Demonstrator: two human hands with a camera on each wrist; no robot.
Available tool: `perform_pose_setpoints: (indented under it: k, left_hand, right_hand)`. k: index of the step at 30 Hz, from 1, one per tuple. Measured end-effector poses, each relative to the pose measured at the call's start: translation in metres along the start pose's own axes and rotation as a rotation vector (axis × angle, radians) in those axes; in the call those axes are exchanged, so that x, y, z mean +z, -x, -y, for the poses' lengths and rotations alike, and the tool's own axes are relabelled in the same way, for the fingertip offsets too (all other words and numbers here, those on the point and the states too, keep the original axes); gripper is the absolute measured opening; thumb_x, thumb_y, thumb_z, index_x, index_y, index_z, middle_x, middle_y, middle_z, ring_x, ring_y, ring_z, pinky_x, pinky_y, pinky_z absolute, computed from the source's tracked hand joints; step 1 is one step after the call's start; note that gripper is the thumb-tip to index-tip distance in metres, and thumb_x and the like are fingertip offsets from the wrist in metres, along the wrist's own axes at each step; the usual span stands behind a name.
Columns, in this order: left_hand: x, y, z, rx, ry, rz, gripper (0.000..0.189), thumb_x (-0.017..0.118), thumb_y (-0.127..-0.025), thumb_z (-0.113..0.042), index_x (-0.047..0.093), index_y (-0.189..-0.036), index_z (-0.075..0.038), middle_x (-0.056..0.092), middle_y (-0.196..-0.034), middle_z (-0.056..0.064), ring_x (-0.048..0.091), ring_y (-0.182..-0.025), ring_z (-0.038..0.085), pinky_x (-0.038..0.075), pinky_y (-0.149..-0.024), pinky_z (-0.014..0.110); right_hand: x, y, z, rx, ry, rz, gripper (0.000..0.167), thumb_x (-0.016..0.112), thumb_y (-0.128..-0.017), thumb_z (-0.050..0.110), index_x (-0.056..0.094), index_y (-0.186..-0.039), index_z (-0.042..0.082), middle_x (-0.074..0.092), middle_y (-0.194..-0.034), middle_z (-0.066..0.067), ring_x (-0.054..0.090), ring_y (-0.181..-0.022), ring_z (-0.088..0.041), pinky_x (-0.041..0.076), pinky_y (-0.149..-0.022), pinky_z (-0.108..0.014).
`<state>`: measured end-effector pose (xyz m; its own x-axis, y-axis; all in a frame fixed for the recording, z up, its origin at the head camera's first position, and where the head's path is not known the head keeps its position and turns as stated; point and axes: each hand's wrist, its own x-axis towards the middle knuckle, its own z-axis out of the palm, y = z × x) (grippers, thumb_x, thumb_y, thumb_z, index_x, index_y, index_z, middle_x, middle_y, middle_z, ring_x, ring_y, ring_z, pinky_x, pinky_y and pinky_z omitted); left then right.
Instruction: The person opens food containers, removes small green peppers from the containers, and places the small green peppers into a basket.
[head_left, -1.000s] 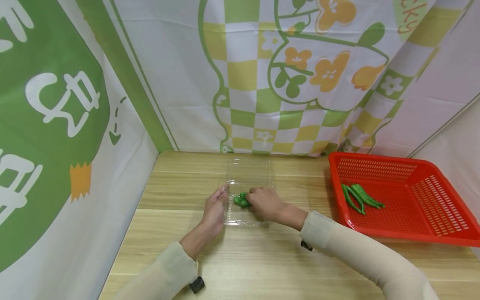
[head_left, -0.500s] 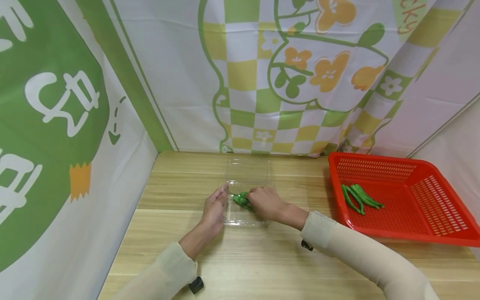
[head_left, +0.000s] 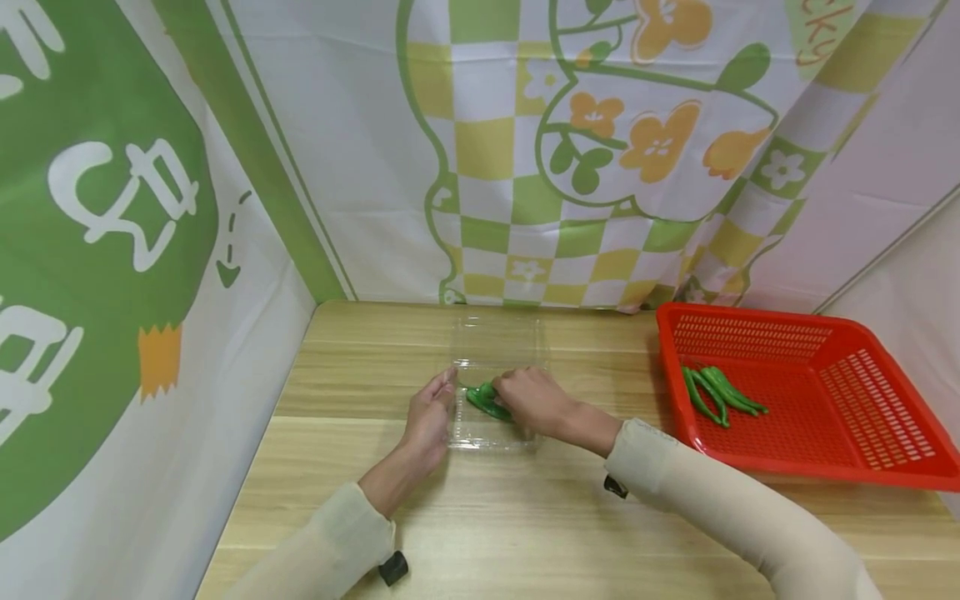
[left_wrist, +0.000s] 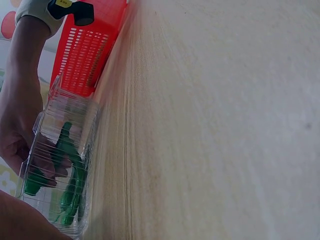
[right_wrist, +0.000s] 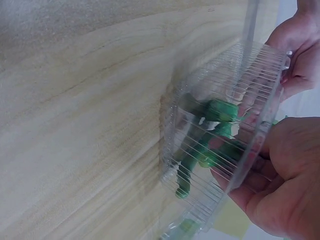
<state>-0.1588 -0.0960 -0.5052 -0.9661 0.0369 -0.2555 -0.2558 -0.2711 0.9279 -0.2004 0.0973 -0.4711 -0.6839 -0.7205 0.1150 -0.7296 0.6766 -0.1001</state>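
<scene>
A clear plastic clamshell box (head_left: 480,439) stands with its lid laid back toward the curtain. My left hand (head_left: 427,421) holds the box's left wall, thumb at the rim. Inside the box my right hand (head_left: 534,402) pinches a green pepper (right_wrist: 227,150). Other green peppers (left_wrist: 74,192) lie on the box floor under those fingers, seen through the ribbed wall in both wrist views. The right hand covers part of the peppers in the head view, and how many are there I cannot tell.
To the right stands a red perforated basket (head_left: 825,473), with several long green peppers (head_left: 723,396) at its left side. The wooden table (head_left: 487,533) ends at a printed curtain (head_left: 495,208) behind and a fabric wall (head_left: 277,367) on the left.
Within the box, my right hand has shifted slightly and the peppers under it have turned a little, one now lying more visibly along the floor. The left hand keeps its place.
</scene>
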Motion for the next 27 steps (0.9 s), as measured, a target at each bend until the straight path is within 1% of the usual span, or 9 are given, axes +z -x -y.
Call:
perform_pose_setpoints:
  k: [7,12,14,16,22,27]
  left_hand:
    - [0.001,0.000,-0.001,-0.005,0.005,-0.005,0.051,0.037,-0.113,-0.006,0.031,-0.164,-0.001,0.024,-0.175,0.013,0.014,-0.163,0.037,0.008,-0.134,0.052]
    - [0.002,-0.001,0.000,0.000,0.018,-0.012,0.051,0.038,-0.113,-0.005,0.031,-0.163,0.000,0.025,-0.174,0.014,0.015,-0.162,0.036,0.009,-0.134,0.051]
    - [0.002,-0.001,0.000,-0.002,0.020,-0.017,0.051,0.038,-0.113,-0.005,0.032,-0.163,0.000,0.026,-0.174,0.013,0.016,-0.162,0.035,0.009,-0.134,0.051]
    - [0.002,0.000,0.000,-0.001,0.019,-0.017,0.051,0.038,-0.113,-0.004,0.032,-0.163,0.000,0.026,-0.174,0.013,0.016,-0.162,0.036,0.009,-0.134,0.051]
    - [0.003,0.002,-0.002,-0.009,0.016,-0.017,0.051,0.037,-0.113,-0.004,0.032,-0.163,-0.001,0.025,-0.174,0.014,0.015,-0.162,0.036,0.009,-0.134,0.052]
    - [0.003,0.001,-0.002,-0.010,0.019,-0.021,0.051,0.037,-0.112,-0.004,0.033,-0.163,-0.001,0.025,-0.174,0.014,0.015,-0.163,0.035,0.009,-0.134,0.051]
  right_hand:
    - [-0.008,0.001,-0.001,0.000,-0.044,-0.009,0.011,0.078,-0.097,0.010,0.073,-0.090,0.003,0.074,-0.082,-0.008,0.067,-0.066,-0.018,0.060,-0.055,-0.032]
    - [-0.016,0.003,-0.002,-0.001,-0.064,-0.014,0.008,0.081,-0.092,0.004,0.074,-0.092,0.000,0.075,-0.083,-0.010,0.070,-0.068,-0.019,0.062,-0.057,-0.029]
    - [-0.019,0.004,-0.003,-0.003,-0.077,-0.015,0.008,0.081,-0.092,0.002,0.074,-0.092,-0.001,0.075,-0.084,-0.010,0.071,-0.069,-0.020,0.062,-0.058,-0.027]
    - [-0.021,0.005,-0.004,-0.004,-0.083,-0.017,0.007,0.081,-0.092,0.002,0.074,-0.093,-0.001,0.075,-0.084,-0.010,0.071,-0.070,-0.020,0.063,-0.059,-0.027]
    - [-0.026,0.008,-0.008,0.011,-0.074,-0.022,0.006,0.077,-0.096,0.006,0.076,-0.094,0.001,0.077,-0.085,-0.010,0.073,-0.070,-0.020,0.064,-0.062,-0.028]
    - [-0.031,0.010,-0.013,0.010,-0.057,-0.037,0.007,0.076,-0.096,0.006,0.076,-0.090,0.002,0.077,-0.082,-0.009,0.068,-0.064,-0.015,0.061,-0.056,-0.027]
